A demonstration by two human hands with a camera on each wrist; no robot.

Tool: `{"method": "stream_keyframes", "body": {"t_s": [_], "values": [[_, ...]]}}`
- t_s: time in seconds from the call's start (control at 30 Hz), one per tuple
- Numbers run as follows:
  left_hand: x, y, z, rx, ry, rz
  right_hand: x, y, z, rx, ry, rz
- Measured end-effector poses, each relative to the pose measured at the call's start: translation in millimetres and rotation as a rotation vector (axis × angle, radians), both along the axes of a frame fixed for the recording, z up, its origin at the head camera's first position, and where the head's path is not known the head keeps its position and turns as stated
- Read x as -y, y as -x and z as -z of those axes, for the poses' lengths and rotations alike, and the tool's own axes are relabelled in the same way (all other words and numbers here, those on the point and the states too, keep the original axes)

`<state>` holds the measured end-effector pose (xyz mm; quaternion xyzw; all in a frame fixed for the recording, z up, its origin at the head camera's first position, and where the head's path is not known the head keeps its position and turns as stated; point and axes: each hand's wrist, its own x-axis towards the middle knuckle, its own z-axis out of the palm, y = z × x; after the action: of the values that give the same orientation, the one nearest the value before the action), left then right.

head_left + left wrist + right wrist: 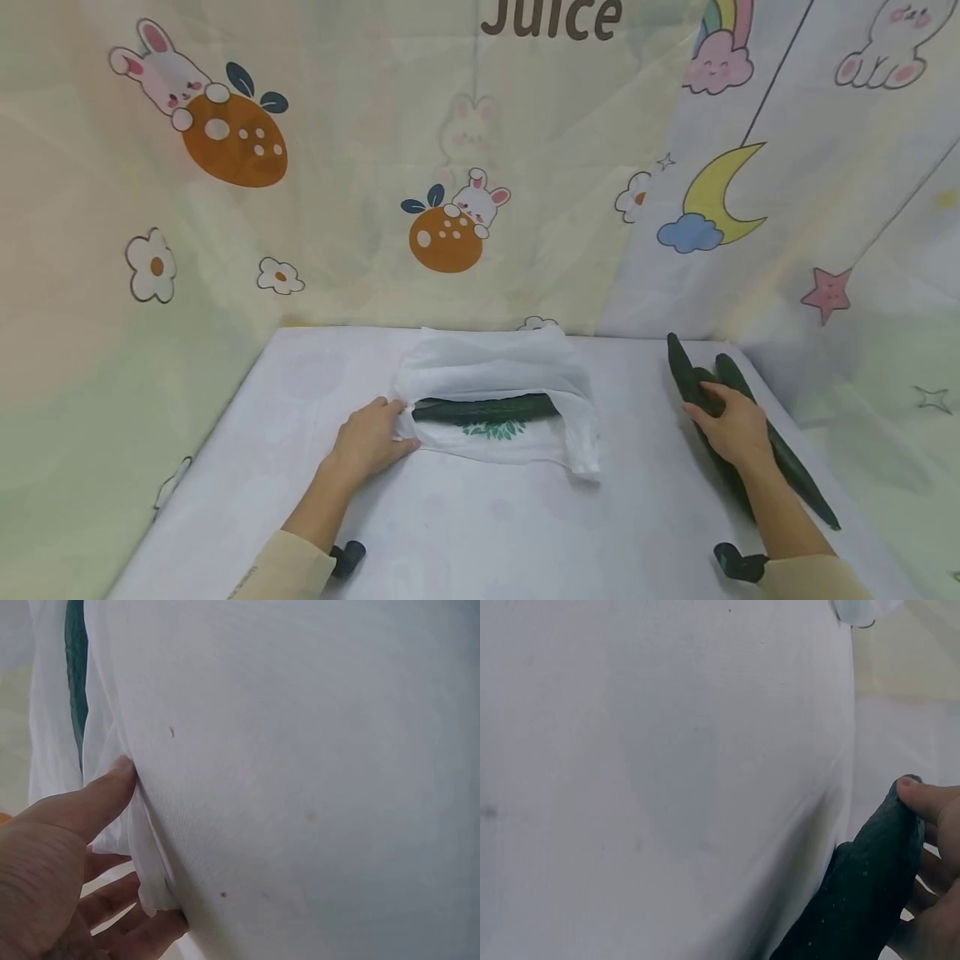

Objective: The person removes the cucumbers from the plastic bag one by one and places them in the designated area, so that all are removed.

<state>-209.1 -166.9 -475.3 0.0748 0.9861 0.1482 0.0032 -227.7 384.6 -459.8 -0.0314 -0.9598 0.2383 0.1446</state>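
A white plastic bag (480, 362) with a green leaf print lies at the middle of the table. Inside its mouth a dark green cucumber (487, 408) lies crosswise. My left hand (371, 442) holds the bag's left edge between thumb and fingers; the left wrist view shows the thumb (112, 791) on the thin plastic. On the right, my right hand (731, 425) grips a cucumber (862, 885), with the thumb near its tip. Two more cucumbers lie against it, one on the left (681, 367) and one on the right (795, 467). The hand partly hides the gripped one.
The white-covered table (525, 533) reaches back to a hanging cloth (360, 167) printed with rabbits, oranges and flowers. Dark wrist devices sit beside the left sleeve (288, 567) and the right sleeve (813, 579).
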Motion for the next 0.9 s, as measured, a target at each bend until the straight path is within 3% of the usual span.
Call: {"method": "stream_keyframes", "body": {"t_s": [0.37, 0.9], "values": [[0.2, 0.3, 1.5, 0.008, -0.005, -0.011, 1.5, 7.2, 3.0, 0.111, -0.041, 0.14], [-1.4, 1.4, 1.3, 0.025, 0.015, -0.015, 0.2, 6.9, 14.9, 0.131, -0.066, 0.156]]}}
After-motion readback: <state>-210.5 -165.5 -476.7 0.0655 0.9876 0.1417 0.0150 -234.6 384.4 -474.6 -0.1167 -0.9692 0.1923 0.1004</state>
